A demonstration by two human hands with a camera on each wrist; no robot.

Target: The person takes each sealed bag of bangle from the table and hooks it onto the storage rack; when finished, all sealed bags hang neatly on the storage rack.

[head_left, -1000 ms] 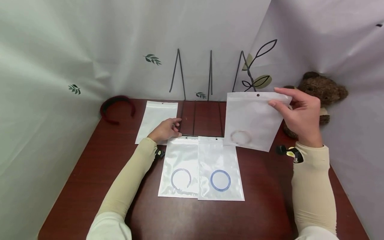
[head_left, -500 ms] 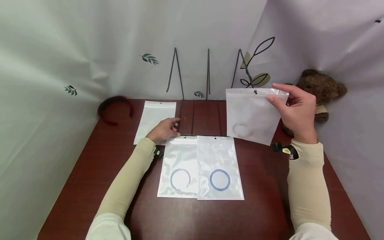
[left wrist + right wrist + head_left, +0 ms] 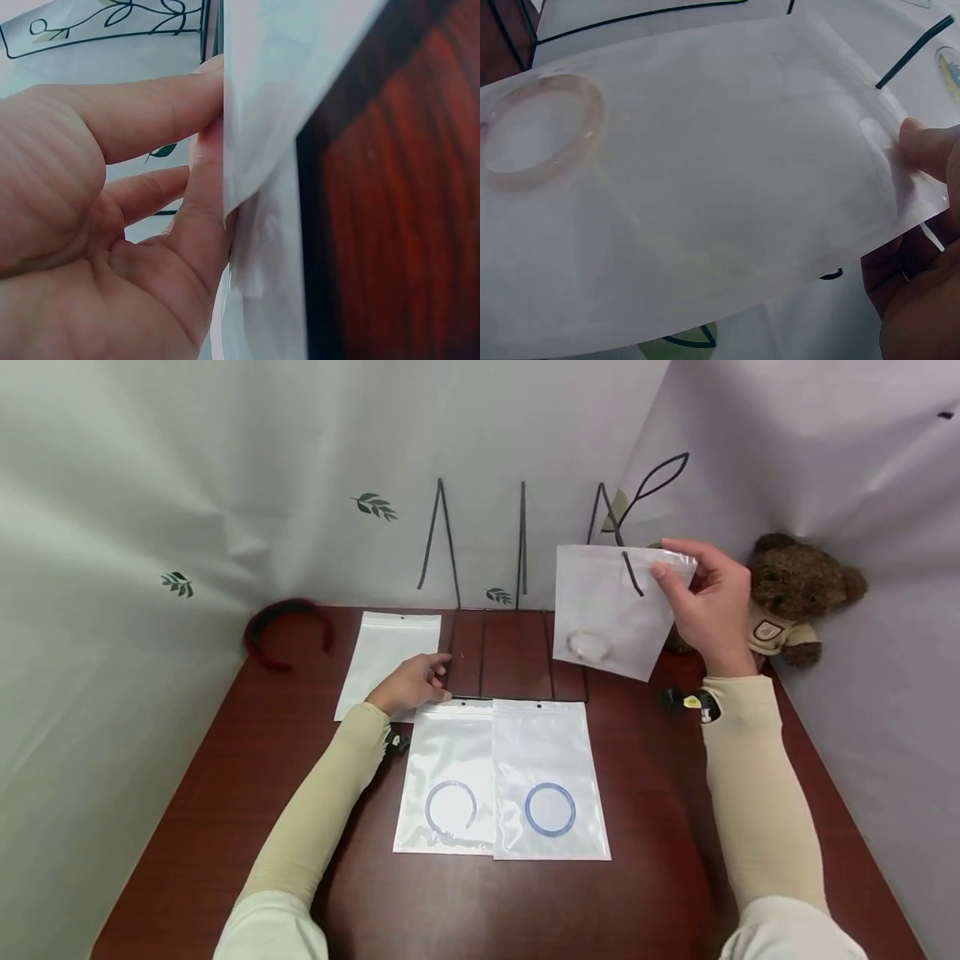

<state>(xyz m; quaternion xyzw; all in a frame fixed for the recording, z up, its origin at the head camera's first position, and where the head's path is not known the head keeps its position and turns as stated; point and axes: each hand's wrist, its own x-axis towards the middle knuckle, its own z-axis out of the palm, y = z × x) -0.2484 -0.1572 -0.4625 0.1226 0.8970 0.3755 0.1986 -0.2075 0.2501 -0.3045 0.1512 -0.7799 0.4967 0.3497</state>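
My right hand (image 3: 708, 597) pinches the top right corner of a white zip bag (image 3: 592, 597) between thumb and fingers. A pinkish bangle (image 3: 589, 112) shows through the bag near its bottom. The right prong (image 3: 911, 54) of the black wire rack (image 3: 522, 539) pokes through the hole at the bag's top, its tip sticking out in front. My left hand (image 3: 412, 683) rests at the rack's front left corner, fingers relaxed and touching its wire base. Just in front of the rack lie a zip bag (image 3: 442, 752) with a pale bangle and another (image 3: 543, 743) with a blue bangle.
Partly under my left hand lies another white bag (image 3: 386, 652). A dark red headband (image 3: 262, 631) is at the back left, and a brown teddy bear (image 3: 798, 581) sits at the back right. White patterned cloth (image 3: 315, 468) encloses the dark wooden table (image 3: 480, 910).
My right hand has moved left and away from me with the bag, and the rack's right prong now passes through its hole. The left hand has kept its place at the rack.
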